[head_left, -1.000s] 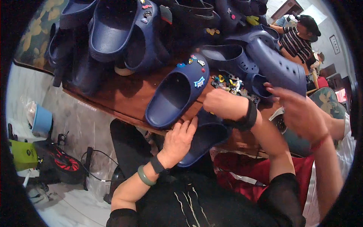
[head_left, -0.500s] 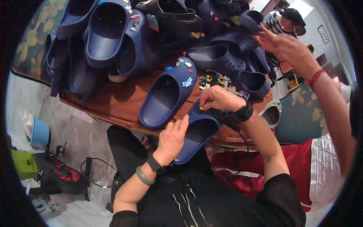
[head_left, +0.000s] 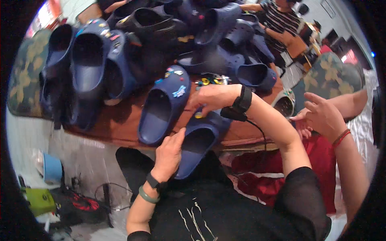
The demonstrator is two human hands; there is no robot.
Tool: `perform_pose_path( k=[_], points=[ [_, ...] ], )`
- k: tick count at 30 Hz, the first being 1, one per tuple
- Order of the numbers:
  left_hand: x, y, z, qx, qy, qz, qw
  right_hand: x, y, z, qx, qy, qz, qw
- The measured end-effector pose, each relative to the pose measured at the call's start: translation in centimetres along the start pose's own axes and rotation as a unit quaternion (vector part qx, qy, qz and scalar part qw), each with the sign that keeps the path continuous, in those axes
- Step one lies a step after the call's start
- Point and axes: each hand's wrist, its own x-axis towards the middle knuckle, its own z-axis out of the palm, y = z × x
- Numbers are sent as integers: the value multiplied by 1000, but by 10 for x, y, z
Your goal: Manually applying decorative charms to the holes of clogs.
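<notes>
My left hand [head_left: 169,152] rests on the near edge of a navy foam clog [head_left: 198,144] that juts over the table's front edge, steadying it with fingers spread. My right hand [head_left: 211,99] presses on the toe end of that same clog, pinching a small yellow charm [head_left: 198,115]. Beside it lies a second navy clog [head_left: 161,107] whose toe carries several coloured charms. A small heap of loose charms [head_left: 211,80] sits just behind my right hand.
Many more navy and black clogs [head_left: 92,60] are piled across the brown wooden table [head_left: 116,124]. Another person's hands [head_left: 319,116] hover at the right, above red cloth. A blue tub [head_left: 52,168], a green box [head_left: 38,201] and cables lie on the floor at the left.
The other person's raised arm has come down to the right side. My right hand has shifted forward onto the clog's toe; my left hand stays on its near edge.
</notes>
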Motion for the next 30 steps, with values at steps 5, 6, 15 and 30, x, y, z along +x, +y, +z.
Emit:
perform_pose_path(
  k=[5,6,15,30],
  points=[
    [-10,3,-17,34,0,-106,994,-85,-6,8,-1,387,162,908],
    [-11,7,-17,39,-18,-132,990,-105,2,24,-41,420,209,882],
    [-2,19,-6,71,-37,-81,993,-109,23,134,-36,447,305,840],
    [13,16,3,83,-94,-99,987,-99,14,108,118,516,293,796]
  ],
)
